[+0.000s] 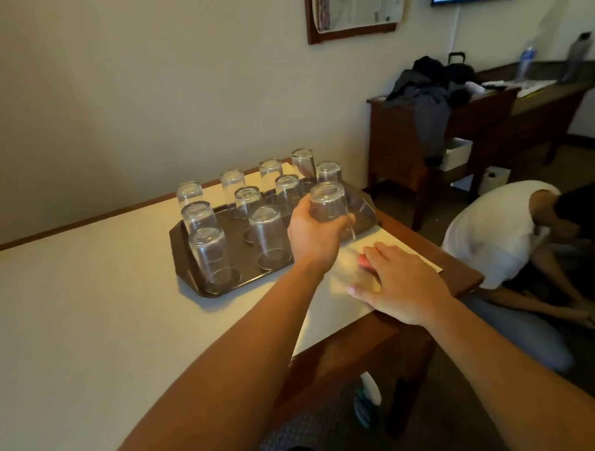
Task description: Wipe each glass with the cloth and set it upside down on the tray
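Ten glasses: upside down on or at the tray (199, 282), filling it from 9 o'clock round to 1 o'clock; two or three at the far edge may stand on the tabletop (84, 302) just behind it, I cannot tell which.
Eleventh glass: the held glass (327, 202), at the tray's 3 o'clock end, above or at its rim.
Left hand: the left hand (314, 236) has fingers and thumb curled round the lower part of the held glass.
Right hand: the right hand (398, 286) lies flat, fingers straight and together, on the tabletop at 4 o'clock from the tray, over something pink (364, 260), probably the cloth; too little shows to be sure.
Axis: long axis near upright, leaning slightly toward 11 o'clock.
Pointing: base up, open mouth down toward the tray.
Step in hand: judged as setting this glass down.
Doing it well: level the mouth before contact so the rim lands all at once; lower straight into the free space at the 3 o'clock end; keep apart from the neighbouring glass at 12 o'clock; loosen the fingers only once it stands.
Risk: landing on the raised rim would leave it tilted.
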A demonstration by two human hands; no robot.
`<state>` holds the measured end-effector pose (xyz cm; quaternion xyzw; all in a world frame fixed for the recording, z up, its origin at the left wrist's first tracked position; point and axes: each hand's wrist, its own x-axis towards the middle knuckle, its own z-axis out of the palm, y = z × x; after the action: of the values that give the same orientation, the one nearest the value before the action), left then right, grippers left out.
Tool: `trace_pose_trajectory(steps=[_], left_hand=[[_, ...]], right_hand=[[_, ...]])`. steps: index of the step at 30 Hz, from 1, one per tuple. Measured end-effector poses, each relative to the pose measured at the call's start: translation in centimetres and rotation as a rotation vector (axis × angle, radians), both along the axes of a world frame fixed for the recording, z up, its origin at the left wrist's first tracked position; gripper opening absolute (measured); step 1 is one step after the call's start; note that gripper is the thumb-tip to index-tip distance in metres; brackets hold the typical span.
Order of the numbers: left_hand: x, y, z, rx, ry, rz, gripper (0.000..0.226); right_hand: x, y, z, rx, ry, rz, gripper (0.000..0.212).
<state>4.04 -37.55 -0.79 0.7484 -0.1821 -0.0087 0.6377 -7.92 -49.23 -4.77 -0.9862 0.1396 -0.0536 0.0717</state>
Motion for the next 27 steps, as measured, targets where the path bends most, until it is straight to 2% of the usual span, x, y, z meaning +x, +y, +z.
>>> trace_pose_trajectory(steps=[4, 8, 12, 18, 24, 27], left_hand=[[2.5, -2.9, -0.8, 0.017, 0.06, 0.156, 0.07], [3.9, -3.8, -1.7, 0.048, 0.094, 0.246, 0.088], [4.1, -3.3, -2.4, 0.1, 0.078, 0.265, 0.086], [3.5, -3.4, -2.4, 0.192, 0.08, 0.248, 0.087], [2.9, -3.3, -2.2, 0.206, 0.098, 0.249, 0.083], [1.8, -3.1, -1.6, 0.24, 0.147, 0.221, 0.09]], right_hand=[[0.1, 0.0, -0.3, -0.012, -0.018, -0.002, 0.08], [0.0, 0.1, -0.1, -0.031, -0.004, -0.019, 0.084], [0.0, 0.2, -0.1, -0.029, 0.009, -0.031, 0.09], [0.0, 0.6, 0.1, -0.025, 0.006, -0.046, 0.088], [-0.1, 0.7, 0.2, -0.027, 0.011, -0.051, 0.088], [-0.1, 0.5, 0.1, -0.03, 0.001, -0.042, 0.089]])
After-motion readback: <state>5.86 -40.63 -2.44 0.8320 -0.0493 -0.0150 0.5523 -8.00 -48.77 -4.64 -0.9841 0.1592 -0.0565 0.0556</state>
